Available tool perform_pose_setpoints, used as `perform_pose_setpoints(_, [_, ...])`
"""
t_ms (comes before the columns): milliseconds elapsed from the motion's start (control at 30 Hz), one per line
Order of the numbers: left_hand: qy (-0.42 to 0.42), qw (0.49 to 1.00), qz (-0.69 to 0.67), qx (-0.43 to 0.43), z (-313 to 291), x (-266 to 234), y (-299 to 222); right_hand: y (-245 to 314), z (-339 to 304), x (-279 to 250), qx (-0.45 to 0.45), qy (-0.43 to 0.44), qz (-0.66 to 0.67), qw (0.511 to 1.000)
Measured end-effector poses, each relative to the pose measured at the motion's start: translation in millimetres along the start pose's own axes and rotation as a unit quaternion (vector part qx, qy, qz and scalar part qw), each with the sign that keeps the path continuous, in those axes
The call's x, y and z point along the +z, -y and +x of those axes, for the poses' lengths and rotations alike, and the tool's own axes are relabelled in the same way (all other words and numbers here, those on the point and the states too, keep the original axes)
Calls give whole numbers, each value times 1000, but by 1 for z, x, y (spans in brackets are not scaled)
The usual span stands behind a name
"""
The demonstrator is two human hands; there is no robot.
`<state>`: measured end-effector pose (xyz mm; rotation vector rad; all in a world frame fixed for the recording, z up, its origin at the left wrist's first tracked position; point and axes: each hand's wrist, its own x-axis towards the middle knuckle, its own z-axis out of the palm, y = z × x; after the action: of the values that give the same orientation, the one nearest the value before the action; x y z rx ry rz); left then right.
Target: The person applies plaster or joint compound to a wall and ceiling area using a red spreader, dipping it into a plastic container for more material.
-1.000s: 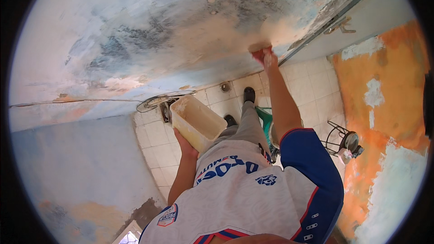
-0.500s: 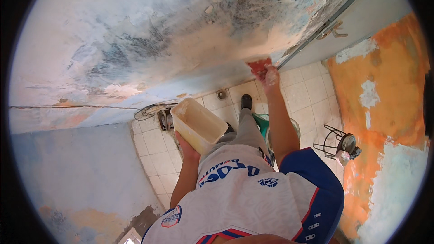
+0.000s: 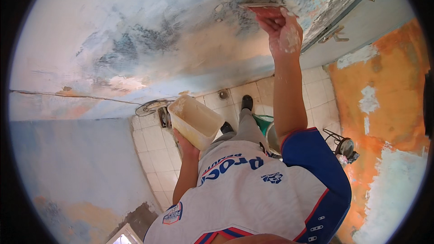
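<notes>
Red is the colour of the scraper, up at 1 o'clock. The right hand pinches it between the thumb and the fingers. Its long, pale edge looks pressed to the big wall, right by a dark, smudgy patch. White smears are on the back of that hand.

The left hand is at 7 o'clock, not far from the middle. It grips the tub by its lower left side, but some of its fingers are hidden. The tub is cream and shaped like a box with round corners. It tips so that we look inside, and pale stuff sticks to its walls.

Blue, peach and black blotches spread over the big wall. At 3 o'clock is an orange wall with white patches. A black frame is between 3 and 4 o'clock, near that wall. Closer in, a green thing peeks out between a leg and the right arm, too covered to name. Near the middle, two dark shoes are on the pale floor tiles. At 9 o'clock, a loop of wire is near the tub.
</notes>
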<state>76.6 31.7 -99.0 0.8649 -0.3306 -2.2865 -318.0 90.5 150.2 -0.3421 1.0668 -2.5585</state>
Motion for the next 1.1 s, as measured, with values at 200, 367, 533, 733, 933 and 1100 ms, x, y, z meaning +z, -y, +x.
perform_pose_setpoints(200, [9,1000,-18,12,6,4,3,-156,-46,-149,77,-145,4,986])
perform_pose_setpoints(367, [-33,999,-33,-11,-2,-16,7,-273,-57,-246,244,-173,-78,951])
perform_pose_setpoints(533, [-67,998,-9,0,-17,-40,5,-273,-2,-166,210,-166,-70,961])
perform_pose_setpoints(733, [-44,998,-41,6,-17,-44,8,-108,-15,-33,102,2,-13,995])
perform_pose_setpoints(933, [-90,995,-48,19,-16,-34,12,-159,-53,-110,125,-74,-21,989])
perform_pose_setpoints(1100, [-104,994,-33,-4,-23,-24,8,-289,-58,-249,211,-97,-6,973])
